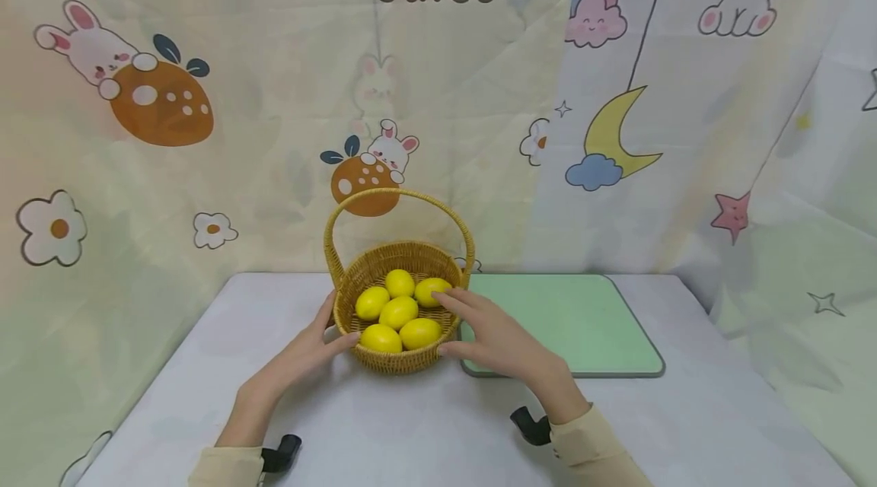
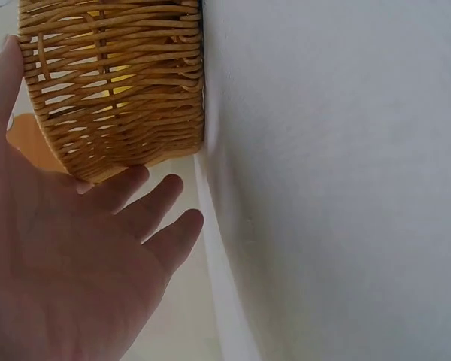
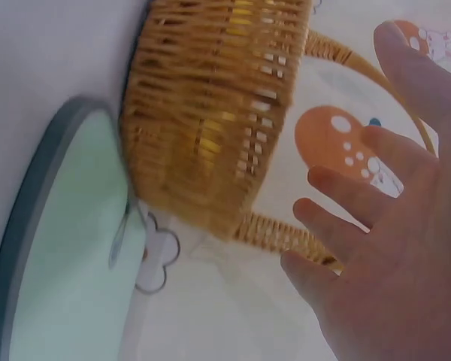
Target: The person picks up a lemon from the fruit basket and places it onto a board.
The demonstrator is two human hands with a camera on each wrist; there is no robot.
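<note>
A woven wicker basket (image 1: 393, 363) with a tall arched handle stands upright on the table, holding several yellow lemons (image 1: 399, 313). At its left side is my left hand (image 1: 301, 355), thumb by the front rim and fingers spread along the outer wall. In the left wrist view, the fingertips of the left hand (image 2: 75, 256) meet or nearly meet the weave. My right hand (image 1: 503, 335) hovers at the basket's right side with loosely extended fingers, the fingertips overlapping the rim and rightmost lemon. From the right wrist view, the right hand (image 3: 398, 218) looks apart from the wicker.
A pale green cutting board (image 1: 569, 323) with a grey edge lies flat right of the basket, close against it. The white table (image 1: 411, 434) extends in front. Behind hangs a printed cloth backdrop (image 1: 274, 91).
</note>
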